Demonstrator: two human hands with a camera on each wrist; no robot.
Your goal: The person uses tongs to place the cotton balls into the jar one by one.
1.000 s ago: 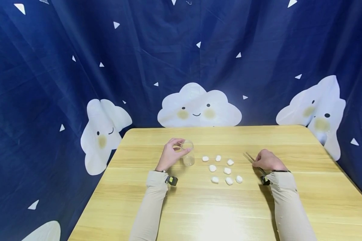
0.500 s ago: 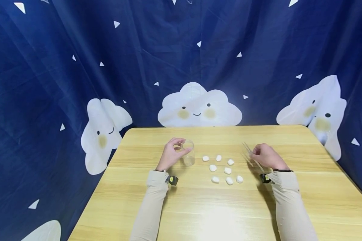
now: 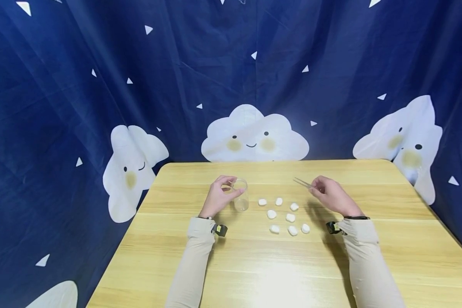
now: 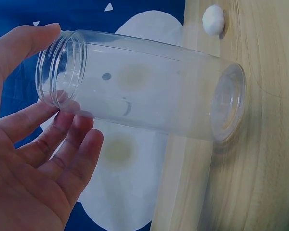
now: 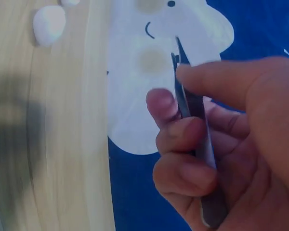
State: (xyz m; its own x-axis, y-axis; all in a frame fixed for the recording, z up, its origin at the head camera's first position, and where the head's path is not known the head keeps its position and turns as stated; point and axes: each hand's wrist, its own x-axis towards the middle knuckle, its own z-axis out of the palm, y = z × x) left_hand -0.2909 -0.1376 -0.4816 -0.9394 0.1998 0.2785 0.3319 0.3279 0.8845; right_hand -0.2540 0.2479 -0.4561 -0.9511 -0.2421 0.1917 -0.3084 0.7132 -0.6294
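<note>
A clear, lidless plastic jar (image 4: 149, 86) stands upright on the table, with a threaded neck. My left hand (image 3: 218, 196) grips it at the neck, thumb on one side and fingertips on the other. Metal tweezers (image 5: 197, 125) are in my right hand (image 3: 333, 194), pinched between thumb and curled fingers. In the head view the tweezers' tips point left, raised over the table, slightly apart and with nothing between them. Several white cotton balls (image 3: 290, 217) lie spread on the wood between the two hands. One cotton ball (image 4: 214, 20) shows beyond the jar's base in the left wrist view.
The light wooden table (image 3: 246, 265) reaches back to a dark blue curtain (image 3: 177, 85) printed with clouds and white triangles. Each wrist wears a strap with a small black camera (image 3: 221, 230).
My right hand has risen and moved left and away from me, swinging the tweezers to point left. The left hand, the jar and the cotton balls have stayed put.
</note>
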